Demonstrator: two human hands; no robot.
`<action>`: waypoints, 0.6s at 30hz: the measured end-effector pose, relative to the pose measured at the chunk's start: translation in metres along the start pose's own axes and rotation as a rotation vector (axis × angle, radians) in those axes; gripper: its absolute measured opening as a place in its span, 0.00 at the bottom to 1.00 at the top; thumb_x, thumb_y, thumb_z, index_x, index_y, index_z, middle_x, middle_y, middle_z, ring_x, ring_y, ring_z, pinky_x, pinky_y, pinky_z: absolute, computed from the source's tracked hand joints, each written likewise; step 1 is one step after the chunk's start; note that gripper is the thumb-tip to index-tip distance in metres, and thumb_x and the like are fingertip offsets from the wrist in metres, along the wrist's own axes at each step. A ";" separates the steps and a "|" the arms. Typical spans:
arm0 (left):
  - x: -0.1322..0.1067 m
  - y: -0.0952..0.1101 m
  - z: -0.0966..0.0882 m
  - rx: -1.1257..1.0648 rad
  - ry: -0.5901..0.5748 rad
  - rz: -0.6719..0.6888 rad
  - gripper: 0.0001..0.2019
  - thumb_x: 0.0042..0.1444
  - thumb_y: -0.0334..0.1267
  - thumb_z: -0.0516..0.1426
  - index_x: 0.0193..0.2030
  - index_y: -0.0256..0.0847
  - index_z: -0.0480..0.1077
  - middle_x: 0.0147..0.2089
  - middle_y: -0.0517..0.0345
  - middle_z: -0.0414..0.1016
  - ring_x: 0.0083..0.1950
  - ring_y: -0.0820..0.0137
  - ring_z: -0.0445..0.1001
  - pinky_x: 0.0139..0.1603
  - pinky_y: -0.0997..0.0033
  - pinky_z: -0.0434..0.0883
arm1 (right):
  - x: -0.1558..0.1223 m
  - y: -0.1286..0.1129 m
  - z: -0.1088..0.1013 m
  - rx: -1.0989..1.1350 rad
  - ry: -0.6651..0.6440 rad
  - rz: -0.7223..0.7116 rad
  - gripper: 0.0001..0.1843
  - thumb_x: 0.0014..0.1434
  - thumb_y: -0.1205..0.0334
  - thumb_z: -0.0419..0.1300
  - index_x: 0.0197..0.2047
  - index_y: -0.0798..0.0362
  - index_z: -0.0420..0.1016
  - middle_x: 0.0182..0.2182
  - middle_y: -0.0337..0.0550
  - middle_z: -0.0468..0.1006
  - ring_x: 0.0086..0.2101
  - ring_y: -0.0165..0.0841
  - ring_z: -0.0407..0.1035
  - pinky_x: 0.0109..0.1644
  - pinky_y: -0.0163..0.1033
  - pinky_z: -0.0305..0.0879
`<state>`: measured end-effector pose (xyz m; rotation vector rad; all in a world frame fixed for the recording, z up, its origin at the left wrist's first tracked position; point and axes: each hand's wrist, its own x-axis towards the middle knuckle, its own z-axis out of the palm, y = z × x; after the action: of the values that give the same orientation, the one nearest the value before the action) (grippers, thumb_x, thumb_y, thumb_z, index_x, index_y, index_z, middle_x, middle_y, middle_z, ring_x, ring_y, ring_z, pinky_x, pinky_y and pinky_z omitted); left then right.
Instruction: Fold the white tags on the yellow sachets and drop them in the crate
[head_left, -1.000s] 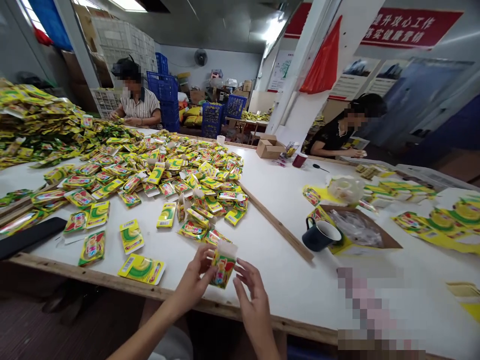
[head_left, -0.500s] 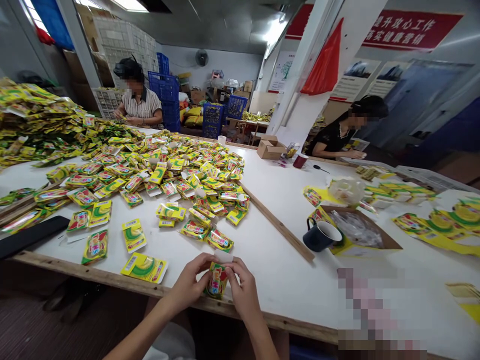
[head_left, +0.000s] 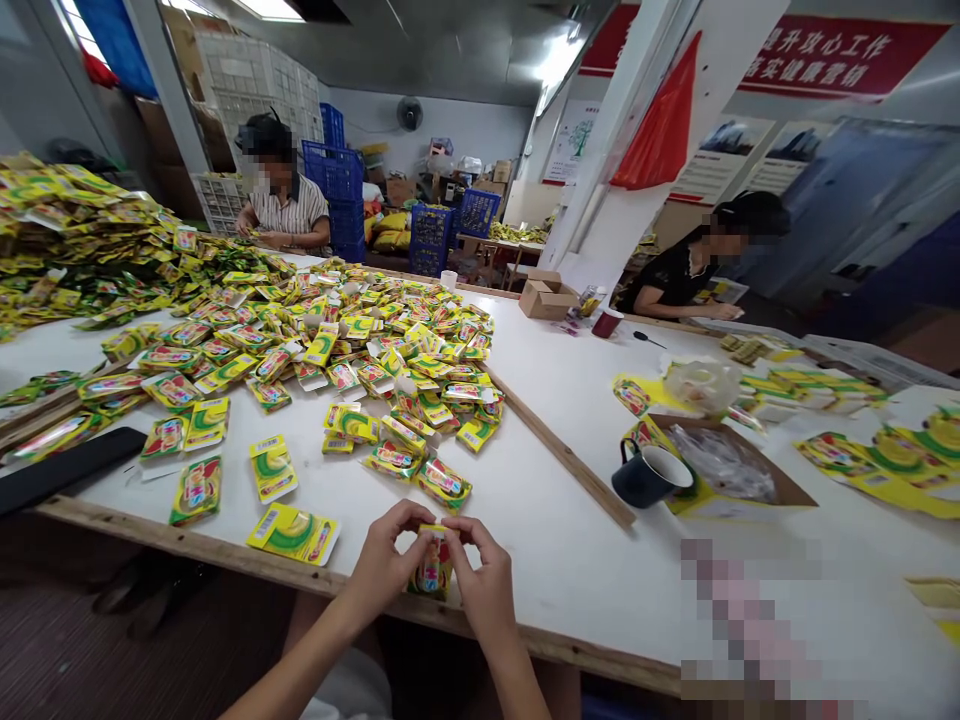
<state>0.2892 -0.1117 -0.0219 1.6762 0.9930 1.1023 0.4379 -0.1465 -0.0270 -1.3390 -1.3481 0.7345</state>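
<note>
My left hand (head_left: 390, 562) and my right hand (head_left: 484, 580) both pinch the top of one small yellow and green packet (head_left: 433, 570), held upright over the near edge of the white table (head_left: 570, 540). Fingers of both hands are closed on its folded top flap. Just beyond my hands lie loose packets (head_left: 444, 483), and a flat yellow packet (head_left: 294, 533) rests to the left. A wide spread of the same packets (head_left: 352, 340) covers the table's left half.
A tall heap of packets (head_left: 67, 240) stands far left. A wooden strip (head_left: 559, 450) crosses the table. A dark mug (head_left: 649, 474) and an open carton (head_left: 727, 465) sit to the right. Two people sit at the far side. A black phone (head_left: 67, 468) lies at left.
My right hand came in to join the left on the packet, and together they brought it down and folded its white top flap over.
</note>
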 end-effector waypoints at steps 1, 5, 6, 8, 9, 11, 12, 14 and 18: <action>0.001 0.000 0.001 -0.014 0.005 -0.026 0.05 0.58 0.35 0.56 0.39 0.39 0.71 0.38 0.55 0.75 0.41 0.66 0.74 0.44 0.67 0.70 | 0.002 -0.002 0.001 -0.011 0.006 0.019 0.09 0.60 0.57 0.57 0.39 0.53 0.75 0.34 0.43 0.79 0.35 0.35 0.73 0.40 0.36 0.68; 0.005 -0.003 0.003 -0.068 0.037 -0.090 0.06 0.58 0.38 0.56 0.36 0.39 0.71 0.33 0.57 0.75 0.36 0.67 0.73 0.39 0.69 0.70 | 0.006 -0.006 -0.001 -0.026 0.013 0.057 0.10 0.60 0.55 0.57 0.36 0.53 0.75 0.29 0.41 0.78 0.31 0.34 0.71 0.37 0.35 0.67; 0.005 -0.004 0.002 -0.072 0.040 -0.089 0.06 0.58 0.38 0.56 0.36 0.39 0.71 0.33 0.57 0.75 0.36 0.67 0.74 0.40 0.69 0.71 | 0.006 -0.005 -0.002 -0.024 0.013 0.057 0.10 0.60 0.56 0.57 0.36 0.53 0.75 0.29 0.41 0.78 0.31 0.34 0.71 0.37 0.35 0.67; 0.003 -0.007 0.001 -0.061 0.030 -0.051 0.06 0.59 0.38 0.55 0.37 0.39 0.72 0.35 0.56 0.75 0.39 0.66 0.74 0.42 0.68 0.71 | 0.003 -0.002 -0.002 -0.005 0.004 0.045 0.10 0.60 0.56 0.57 0.37 0.53 0.75 0.31 0.42 0.79 0.33 0.35 0.72 0.39 0.36 0.68; 0.002 -0.008 0.001 -0.049 0.020 -0.018 0.06 0.60 0.38 0.55 0.37 0.40 0.73 0.37 0.55 0.75 0.41 0.66 0.74 0.44 0.67 0.71 | 0.000 0.000 -0.001 0.011 -0.005 0.037 0.10 0.60 0.57 0.57 0.37 0.53 0.75 0.33 0.43 0.80 0.34 0.35 0.73 0.40 0.36 0.68; -0.002 -0.010 0.001 -0.019 -0.002 0.055 0.06 0.60 0.37 0.55 0.38 0.41 0.74 0.40 0.53 0.75 0.45 0.65 0.74 0.48 0.66 0.71 | -0.004 0.004 0.003 0.046 -0.024 0.024 0.10 0.60 0.57 0.58 0.39 0.53 0.76 0.36 0.45 0.80 0.36 0.36 0.74 0.41 0.37 0.70; -0.005 -0.010 0.001 -0.002 -0.012 0.080 0.06 0.60 0.36 0.55 0.39 0.41 0.74 0.41 0.53 0.75 0.46 0.65 0.74 0.49 0.66 0.70 | -0.005 0.004 0.006 0.059 -0.030 0.022 0.10 0.59 0.57 0.58 0.39 0.52 0.76 0.36 0.45 0.81 0.37 0.37 0.74 0.41 0.38 0.70; -0.009 -0.008 -0.004 0.049 -0.054 0.097 0.08 0.61 0.36 0.54 0.44 0.43 0.74 0.45 0.52 0.75 0.49 0.64 0.73 0.52 0.65 0.70 | -0.006 0.003 0.007 0.053 -0.025 0.015 0.10 0.59 0.57 0.57 0.39 0.52 0.77 0.36 0.45 0.81 0.36 0.37 0.75 0.41 0.39 0.71; -0.017 -0.007 -0.044 0.287 -0.177 0.065 0.20 0.61 0.35 0.53 0.61 0.48 0.62 0.60 0.50 0.68 0.60 0.63 0.66 0.60 0.62 0.65 | -0.017 -0.003 -0.047 -0.135 0.074 0.003 0.13 0.59 0.52 0.55 0.35 0.49 0.78 0.34 0.44 0.81 0.35 0.38 0.76 0.40 0.37 0.73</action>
<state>0.2415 -0.1150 -0.0224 2.0111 1.0246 0.8636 0.4782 -0.1744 -0.0158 -1.4610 -1.3555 0.5987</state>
